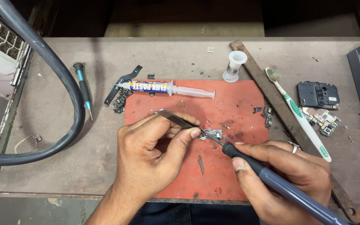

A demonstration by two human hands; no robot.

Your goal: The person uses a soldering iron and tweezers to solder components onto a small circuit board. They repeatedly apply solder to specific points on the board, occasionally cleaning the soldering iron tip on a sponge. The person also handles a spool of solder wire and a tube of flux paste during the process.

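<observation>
Tweezers [179, 120] sit pinched in my left hand [153, 152], thumb and forefinger squeezed around them, their tips pressing down on a small dark circuit board [211, 134] that lies near the middle of the red work mat [238, 104]. My right hand [286, 173] grips a soldering iron [280, 183] by its grey handle like a pen, and the metal tip reaches the board's lower edge, just beside the tweezer points. At the mat's far edge lies a syringe of flux paste [163, 88], and just beyond the mat a spool of solder wire [233, 66] stands upright. A white and green toothbrush [301, 116] lies to my right on the bench, well apart from the board, and a teal screwdriver [84, 89] lies off to my left.
</observation>
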